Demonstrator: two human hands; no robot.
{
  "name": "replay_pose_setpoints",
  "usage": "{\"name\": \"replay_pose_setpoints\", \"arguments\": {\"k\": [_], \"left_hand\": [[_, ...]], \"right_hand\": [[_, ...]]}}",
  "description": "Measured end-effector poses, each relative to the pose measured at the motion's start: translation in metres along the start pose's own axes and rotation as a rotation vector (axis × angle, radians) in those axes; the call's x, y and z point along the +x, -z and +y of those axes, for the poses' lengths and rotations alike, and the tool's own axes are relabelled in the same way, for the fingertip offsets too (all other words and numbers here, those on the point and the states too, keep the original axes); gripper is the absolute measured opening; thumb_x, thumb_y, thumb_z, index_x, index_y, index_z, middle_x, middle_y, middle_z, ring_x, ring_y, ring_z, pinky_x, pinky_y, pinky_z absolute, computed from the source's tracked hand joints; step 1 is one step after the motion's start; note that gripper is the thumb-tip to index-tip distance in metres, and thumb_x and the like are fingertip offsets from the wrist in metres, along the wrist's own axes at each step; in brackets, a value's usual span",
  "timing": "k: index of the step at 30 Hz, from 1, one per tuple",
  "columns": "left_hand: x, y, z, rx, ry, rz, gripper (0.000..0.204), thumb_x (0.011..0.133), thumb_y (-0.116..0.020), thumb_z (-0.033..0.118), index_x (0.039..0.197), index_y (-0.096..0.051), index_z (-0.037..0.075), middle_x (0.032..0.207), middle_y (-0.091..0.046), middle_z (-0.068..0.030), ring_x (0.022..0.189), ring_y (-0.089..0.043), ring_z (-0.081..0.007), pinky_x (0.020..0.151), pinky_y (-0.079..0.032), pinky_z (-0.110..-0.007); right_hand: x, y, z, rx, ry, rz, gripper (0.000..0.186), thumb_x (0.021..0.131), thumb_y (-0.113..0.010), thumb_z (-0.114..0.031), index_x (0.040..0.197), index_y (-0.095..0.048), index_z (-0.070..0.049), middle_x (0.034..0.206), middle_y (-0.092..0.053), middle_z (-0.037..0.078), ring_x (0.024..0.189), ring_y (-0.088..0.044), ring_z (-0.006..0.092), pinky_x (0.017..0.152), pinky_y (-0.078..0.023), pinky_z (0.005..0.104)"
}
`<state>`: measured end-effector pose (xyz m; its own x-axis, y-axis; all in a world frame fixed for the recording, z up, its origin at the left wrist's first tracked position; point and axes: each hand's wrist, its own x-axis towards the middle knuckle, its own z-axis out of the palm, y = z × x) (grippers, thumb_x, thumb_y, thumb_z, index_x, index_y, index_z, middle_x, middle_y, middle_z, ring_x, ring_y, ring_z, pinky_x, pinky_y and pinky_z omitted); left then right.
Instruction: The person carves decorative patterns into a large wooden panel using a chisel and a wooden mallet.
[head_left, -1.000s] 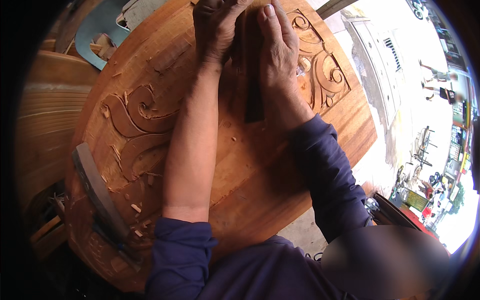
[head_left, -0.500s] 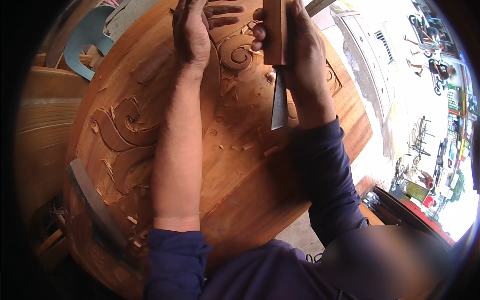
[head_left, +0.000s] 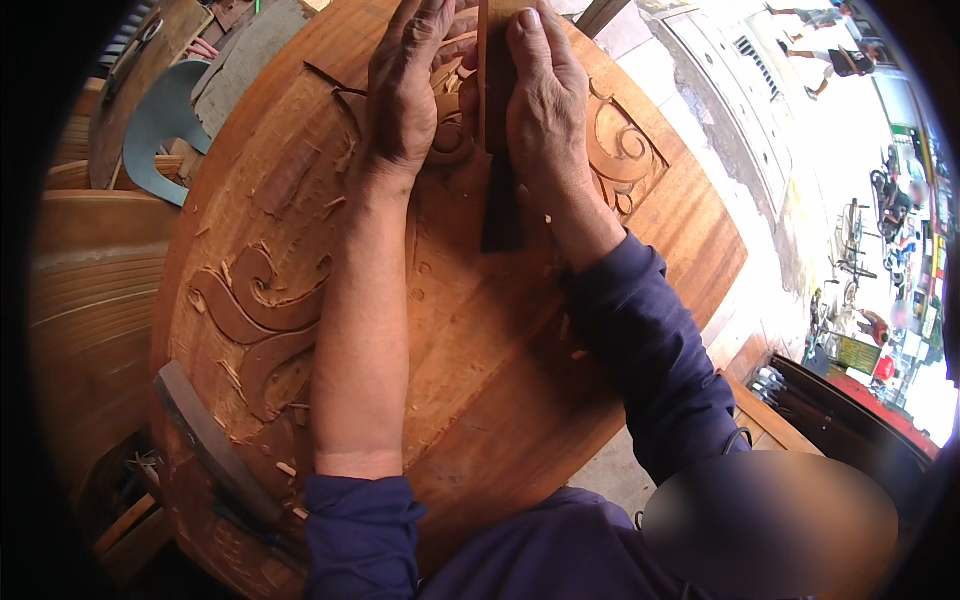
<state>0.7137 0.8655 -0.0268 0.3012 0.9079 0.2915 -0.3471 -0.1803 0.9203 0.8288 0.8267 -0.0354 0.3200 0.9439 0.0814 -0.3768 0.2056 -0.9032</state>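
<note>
My right hand (head_left: 548, 90) is closed round the wooden handle (head_left: 497, 80) of a chisel. Its wide, dark blade (head_left: 502, 205) points back toward me over the panel. Close on the handle's left is my left hand (head_left: 405, 95), fingers stretched out toward it; whether they touch it is hidden. Under both hands lies a large brown wooden panel (head_left: 470, 350) carved with scrolls. One leafy scroll (head_left: 255, 305) shows left of my left forearm, and another (head_left: 625, 145) beyond my right wrist. Wood chips are scattered over the surface.
A dark curved piece of wood (head_left: 215, 440) rests on the panel's left edge. Slatted wooden furniture (head_left: 100, 270) and a blue-grey curved piece (head_left: 150, 135) stand at the left. On the right are a dark open box (head_left: 830, 400), bicycles (head_left: 850, 240) and distant people.
The chisel and my right hand have moved left, closer to my left hand. Its blade has turned from edge-on to more upright. My view has shifted slightly.
</note>
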Motion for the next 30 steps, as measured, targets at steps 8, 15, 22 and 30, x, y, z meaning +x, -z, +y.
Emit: {"name": "replay_pose_setpoints", "arguments": {"k": [8, 15, 22, 30], "left_hand": [[0.014, 0.0, -0.01, 0.36, -0.254, -0.003, 0.04, 0.117, -0.046, 0.034, 0.135, -0.063, 0.003, 0.131, -0.064, -0.0116, 0.127, -0.059, -0.0194, 0.11, -0.045, -0.035], [0.011, 0.017, -0.025, 0.356, -0.216, 0.087, 0.018, 0.112, -0.057, 0.024, 0.112, -0.064, 0.007, 0.098, -0.066, -0.0022, 0.093, -0.061, -0.0104, 0.084, -0.05, -0.028], [0.005, -0.003, -0.015, -0.036, -0.18, 0.096, 0.013, 0.108, -0.065, 0.02, 0.107, -0.065, 0.007, 0.097, -0.066, 0.0012, 0.088, -0.059, -0.0046, 0.079, -0.049, -0.024], [0.005, 0.026, -0.024, 0.106, 0.008, -0.038, 0.015, 0.107, -0.069, 0.019, 0.099, -0.062, 0.009, 0.083, -0.061, 0.0054, 0.077, -0.053, -0.0006, 0.069, -0.044, -0.021]], "right_hand": [[-0.003, -0.006, 0.012, 0.033, 0.159, -0.068, 0.051, 0.118, -0.048, -0.012, 0.167, -0.04, -0.001, 0.153, -0.058, 0.013, 0.139, -0.055, 0.0167, 0.116, -0.045, 0.0279], [-0.024, -0.014, 0.023, 0.211, -0.026, -0.058, 0.051, 0.118, -0.048, -0.012, 0.168, -0.04, -0.004, 0.155, -0.057, 0.011, 0.138, -0.055, 0.0155, 0.116, -0.044, 0.0276], [-0.025, -0.021, 0.008, 0.308, 0.016, -0.098, 0.052, 0.118, -0.048, -0.015, 0.167, -0.04, -0.002, 0.157, -0.056, 0.014, 0.142, -0.054, 0.0183, 0.12, -0.041, 0.0302], [-0.04, -0.021, 0.017, 0.0, 0.018, 0.035, 0.051, 0.118, -0.05, -0.016, 0.165, -0.043, 0.0, 0.161, -0.054, 0.015, 0.147, -0.05, 0.0195, 0.122, -0.04, 0.0312]]}}
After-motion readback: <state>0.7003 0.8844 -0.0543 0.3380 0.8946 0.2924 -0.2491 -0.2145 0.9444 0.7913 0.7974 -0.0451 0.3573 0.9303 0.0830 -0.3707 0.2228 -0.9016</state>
